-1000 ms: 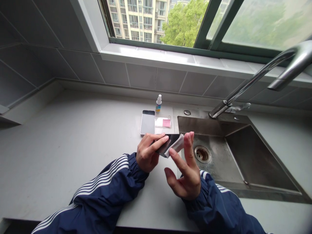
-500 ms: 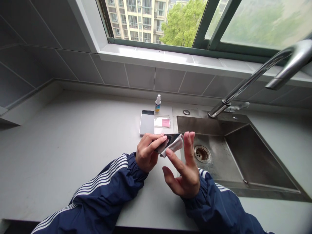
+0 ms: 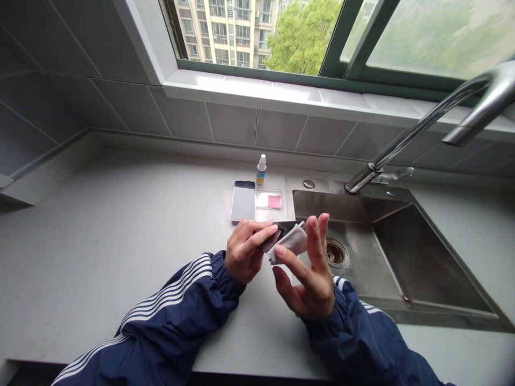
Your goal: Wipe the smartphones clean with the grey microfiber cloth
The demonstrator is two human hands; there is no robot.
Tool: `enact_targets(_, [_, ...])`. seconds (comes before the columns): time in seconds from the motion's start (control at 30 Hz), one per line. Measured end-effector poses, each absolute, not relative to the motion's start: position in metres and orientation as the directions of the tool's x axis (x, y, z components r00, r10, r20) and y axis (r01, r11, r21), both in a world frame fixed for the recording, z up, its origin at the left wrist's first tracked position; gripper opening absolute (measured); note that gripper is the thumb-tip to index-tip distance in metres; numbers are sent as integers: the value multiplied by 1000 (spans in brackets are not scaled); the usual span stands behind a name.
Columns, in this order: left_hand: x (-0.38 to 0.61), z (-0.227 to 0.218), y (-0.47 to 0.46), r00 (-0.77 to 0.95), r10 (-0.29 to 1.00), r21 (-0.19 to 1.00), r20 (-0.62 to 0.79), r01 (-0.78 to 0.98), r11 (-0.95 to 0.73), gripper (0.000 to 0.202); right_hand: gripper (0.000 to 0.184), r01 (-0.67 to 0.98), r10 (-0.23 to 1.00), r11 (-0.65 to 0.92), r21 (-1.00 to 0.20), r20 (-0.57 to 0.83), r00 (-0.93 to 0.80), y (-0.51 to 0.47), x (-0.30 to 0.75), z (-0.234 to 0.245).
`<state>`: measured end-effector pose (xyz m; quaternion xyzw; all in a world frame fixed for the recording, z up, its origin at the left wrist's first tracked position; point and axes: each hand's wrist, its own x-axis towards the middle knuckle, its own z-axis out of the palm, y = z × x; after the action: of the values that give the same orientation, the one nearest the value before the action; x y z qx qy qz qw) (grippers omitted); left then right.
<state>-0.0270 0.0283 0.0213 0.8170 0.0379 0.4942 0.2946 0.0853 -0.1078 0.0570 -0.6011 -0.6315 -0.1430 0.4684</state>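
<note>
My left hand (image 3: pixel 245 249) grips a dark glossy phone-sized slab (image 3: pixel 277 235) by its edge, with the fingers across its face. My right hand (image 3: pixel 311 273) pinches a pale grey cleaning cloth (image 3: pixel 288 244) between thumb and fingers and presses it against the slab's far end. The cloth hides part of the slab. Behind my hands, a silver-grey smartphone (image 3: pixel 243 201) with a black top strip lies flat on the counter. A clear plastic tray (image 3: pixel 269 199) holding a pink label sits beside it, and a small white-capped spray bottle (image 3: pixel 261 170) stands behind.
A stainless steel sink (image 3: pixel 402 262) with a drain (image 3: pixel 336 253) lies just right of my right hand. A chrome faucet (image 3: pixel 418 134) arches over it. The grey counter (image 3: pixel 120 241) extends left to a tiled wall below a window.
My right hand has shifted slightly to the right, and the cloth now covers more of the slab. My left hand has stayed in nearly the same place.
</note>
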Motion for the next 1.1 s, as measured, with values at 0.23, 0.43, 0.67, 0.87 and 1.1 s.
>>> enact_targets(0.23, [-27,19,29,521,365,536,771,-223,-814,57,72,887,603,189,-422,762,234,-102,99,55])
enact_targets(0.43, [-27,18,28,522,368,536,769,-213,-817,58,74,892,586,189,-411,776,233,-102,97,52])
enact_targets(0.67, [-25,17,28,498,371,541,784,-257,-801,51,77,884,604,346,-313,796,45,-106,95,50])
enact_targets(0.87, [-26,20,22,536,395,600,746,-284,-748,47,81,925,622,147,-349,760,188,-103,98,50])
enact_targets(1.1, [-27,16,9,649,652,916,392,-208,-344,34,81,944,712,62,-324,678,185,-98,100,42])
